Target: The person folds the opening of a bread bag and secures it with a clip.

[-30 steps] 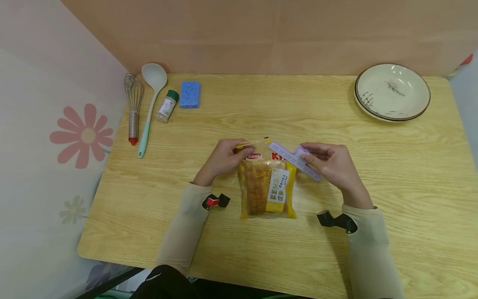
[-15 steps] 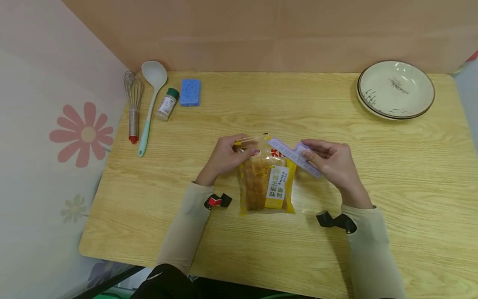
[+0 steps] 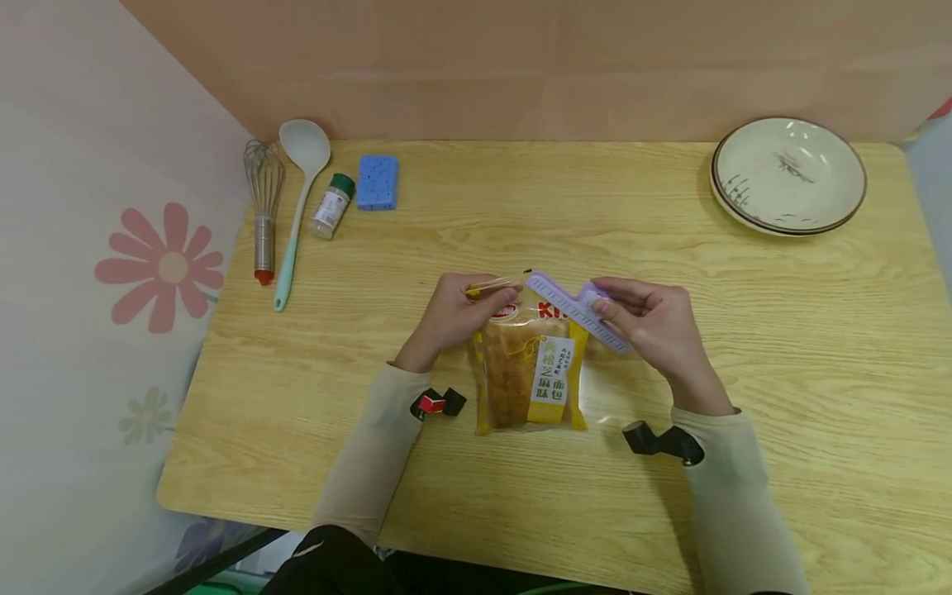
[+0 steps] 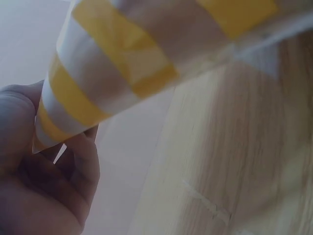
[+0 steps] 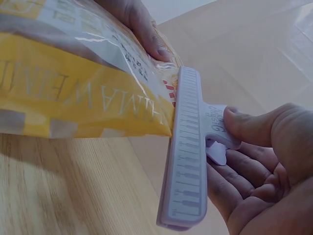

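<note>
my left hand (image 3: 451,316) pinches the top corner of the bread bag (image 3: 530,368) in the middle of the table (image 3: 781,347), my right hand (image 3: 654,326) squeezes the purple clip (image 3: 576,314) onto its top edge

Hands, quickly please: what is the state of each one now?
Left hand: fingers pinch the top edge of the bread bag.
Right hand: fingers grip the purple clip at the bag's top.

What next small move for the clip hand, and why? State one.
Probably slide the purple clip further across the bread bag top: the right hand pinches its lever, the left hand holds the bag's corner, and only part of the top sits within the clip.
</note>
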{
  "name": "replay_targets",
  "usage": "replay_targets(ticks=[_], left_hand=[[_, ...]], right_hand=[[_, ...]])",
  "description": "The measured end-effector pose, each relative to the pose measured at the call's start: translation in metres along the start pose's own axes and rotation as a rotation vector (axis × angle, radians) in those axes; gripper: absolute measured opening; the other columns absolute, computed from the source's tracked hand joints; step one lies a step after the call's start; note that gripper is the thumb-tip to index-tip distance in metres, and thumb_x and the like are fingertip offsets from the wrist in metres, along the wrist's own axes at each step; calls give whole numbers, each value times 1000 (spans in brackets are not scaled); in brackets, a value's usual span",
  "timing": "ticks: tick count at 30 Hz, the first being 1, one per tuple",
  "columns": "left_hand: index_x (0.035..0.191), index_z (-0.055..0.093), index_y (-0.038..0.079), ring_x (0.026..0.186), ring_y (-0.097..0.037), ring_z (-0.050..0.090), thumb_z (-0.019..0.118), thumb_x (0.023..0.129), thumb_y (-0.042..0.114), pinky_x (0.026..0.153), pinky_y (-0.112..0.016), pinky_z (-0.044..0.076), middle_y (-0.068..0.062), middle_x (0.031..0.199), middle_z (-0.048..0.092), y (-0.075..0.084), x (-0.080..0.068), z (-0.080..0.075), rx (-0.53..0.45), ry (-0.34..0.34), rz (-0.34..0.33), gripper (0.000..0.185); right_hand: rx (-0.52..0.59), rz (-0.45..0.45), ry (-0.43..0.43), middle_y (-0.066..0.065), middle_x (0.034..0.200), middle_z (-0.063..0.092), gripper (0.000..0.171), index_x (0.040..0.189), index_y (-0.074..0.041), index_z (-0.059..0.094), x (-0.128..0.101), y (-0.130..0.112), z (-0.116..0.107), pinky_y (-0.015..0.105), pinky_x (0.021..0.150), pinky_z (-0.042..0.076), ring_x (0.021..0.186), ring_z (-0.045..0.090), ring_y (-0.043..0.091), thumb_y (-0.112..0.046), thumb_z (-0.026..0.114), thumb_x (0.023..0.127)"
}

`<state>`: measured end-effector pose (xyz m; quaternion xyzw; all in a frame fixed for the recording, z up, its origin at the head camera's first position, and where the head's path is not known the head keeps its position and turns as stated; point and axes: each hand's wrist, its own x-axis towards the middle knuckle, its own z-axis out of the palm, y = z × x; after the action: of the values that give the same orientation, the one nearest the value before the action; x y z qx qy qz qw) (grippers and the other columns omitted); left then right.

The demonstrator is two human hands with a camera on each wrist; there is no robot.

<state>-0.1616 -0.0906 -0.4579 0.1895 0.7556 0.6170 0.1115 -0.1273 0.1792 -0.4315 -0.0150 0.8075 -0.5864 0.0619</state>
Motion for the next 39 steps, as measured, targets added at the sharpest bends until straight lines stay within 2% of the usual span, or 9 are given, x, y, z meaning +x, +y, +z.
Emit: replay_targets(ticks=[7, 10, 12, 14, 17, 20, 25, 31, 39], left_hand=[[115, 74, -11, 95, -31, 77, 65, 101, 1, 85, -36, 61, -23, 106, 76, 2, 0, -1, 1, -29, 9, 20], [114, 74, -12, 95, -32, 76, 65, 100, -1, 84, -36, 61, -24, 108, 75, 2, 0, -1, -8, -46, 14, 20], [112, 74, -12, 96, -32, 76, 65, 100, -2, 83, -35, 61, -24, 108, 75, 3, 1, 0, -3, -61, 29, 19], [112, 74, -13, 96, -33, 76, 65, 99, -4, 82, -35, 61, -25, 107, 75, 2, 2, 2, -1, -89, 51, 18], [113, 73, -14, 97, -34, 76, 64, 99, -5, 82, -35, 61, -25, 108, 75, 3, 3, 5, 2, -139, 80, 18], [113, 73, -13, 95, -32, 77, 65, 99, -5, 80, -34, 62, -24, 108, 75, 4, 3, 8, 10, -159, 91, 18], [108, 76, -11, 92, -30, 77, 67, 97, -5, 80, -32, 61, -22, 105, 76, 4, 3, 10, 34, -128, 94, 15], [106, 77, -11, 94, -29, 77, 68, 97, -4, 83, -32, 61, -22, 104, 77, 3, 3, 9, 65, -110, 99, 14], [106, 76, -11, 91, -28, 77, 68, 97, -3, 81, -31, 61, -22, 104, 77, 1, 4, 9, 74, -104, 68, 15]], right_hand=[[23, -6, 11, 31, 120, 67, 29, 121, 14, 69, -1, -2, 1, 14, 73, 56, 85, 69, -9, 4, 72, 94], [40, -19, 21, 20, 115, 72, 28, 119, 15, 69, 0, -1, 1, 15, 73, 56, 84, 70, -8, 6, 72, 93], [48, -28, 29, 3, 109, 76, 27, 118, 15, 70, 0, 0, 2, 15, 73, 56, 84, 71, -8, 6, 72, 93], [59, -39, 30, -13, 103, 76, 26, 118, 16, 69, 0, 0, 1, 15, 74, 56, 84, 71, -7, 7, 72, 93], [64, -56, 25, -25, 97, 72, 26, 117, 17, 69, 0, 1, 0, 14, 74, 56, 84, 71, -8, 9, 71, 93], [49, -69, 14, -21, 99, 74, 26, 117, 17, 69, 0, 1, -1, 15, 74, 56, 83, 71, -7, 9, 72, 92], [23, -64, -13, -9, 105, 77, 27, 118, 14, 70, 1, 0, -2, 15, 74, 56, 84, 71, -7, 6, 73, 92], [36, -77, -31, -26, 96, 71, 26, 117, 14, 71, 3, 2, 0, 15, 73, 57, 83, 71, -6, 7, 73, 92], [47, -92, -49, -27, 95, 70, 25, 117, 15, 71, 4, 4, 1, 15, 75, 57, 85, 71, -6, 8, 72, 92]])
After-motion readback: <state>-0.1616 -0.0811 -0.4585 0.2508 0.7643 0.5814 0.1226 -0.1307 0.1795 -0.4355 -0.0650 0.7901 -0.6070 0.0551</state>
